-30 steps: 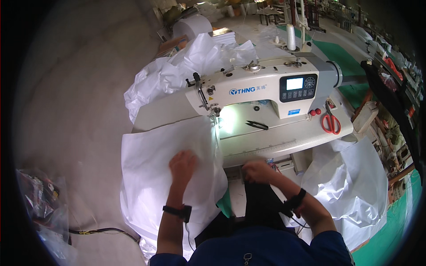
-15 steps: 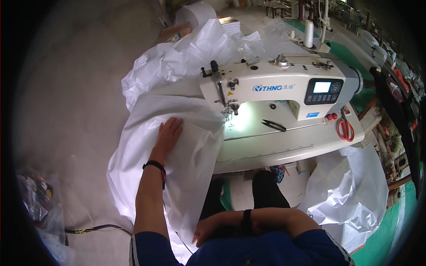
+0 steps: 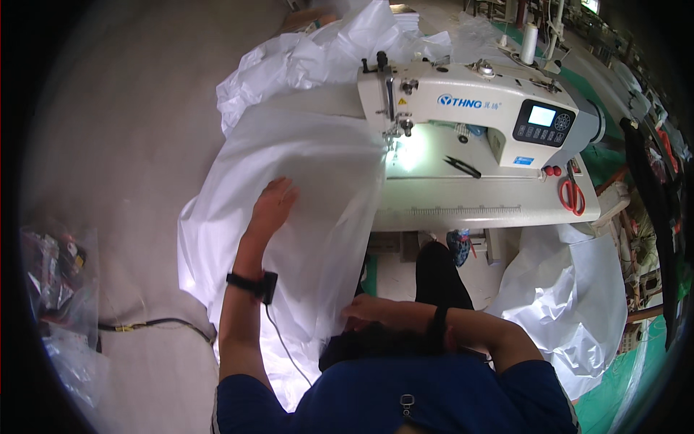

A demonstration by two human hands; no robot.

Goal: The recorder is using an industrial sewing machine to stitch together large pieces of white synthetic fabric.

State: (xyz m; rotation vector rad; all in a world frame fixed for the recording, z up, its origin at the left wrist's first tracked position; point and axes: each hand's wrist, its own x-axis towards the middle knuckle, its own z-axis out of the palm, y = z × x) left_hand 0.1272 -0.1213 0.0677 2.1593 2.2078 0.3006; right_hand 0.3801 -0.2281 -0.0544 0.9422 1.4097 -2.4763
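A large glossy white sheet (image 3: 303, 152), plastic-looking, drapes over the left end of the sewing machine table and hangs down toward me. Its right edge runs up to the lit needle area of a white sewing machine (image 3: 434, 101). My left hand (image 3: 275, 205) rests on the sheet or just above it, holding nothing, with its fingers loosely bent and partly apart. At the sheet's near right edge, my right hand (image 3: 367, 309) is closed, apparently pinching that edge; its fingertips are partly hidden. Black thread snips (image 3: 463, 167) lie on the machine bed, right of the needle.
Red-handled scissors (image 3: 572, 197) lie at the table's right end. A thread cone (image 3: 530, 43) stands behind the machine. More white sheeting (image 3: 564, 304) hangs at the right, and a crumpled heap (image 3: 303, 61) lies behind. A black cable (image 3: 155, 322) crosses the floor at left.
My right hand has moved up and a little right along with the sheet's near edge. My left hand has shifted slightly up, its fingers more bent. The whole view has shifted.
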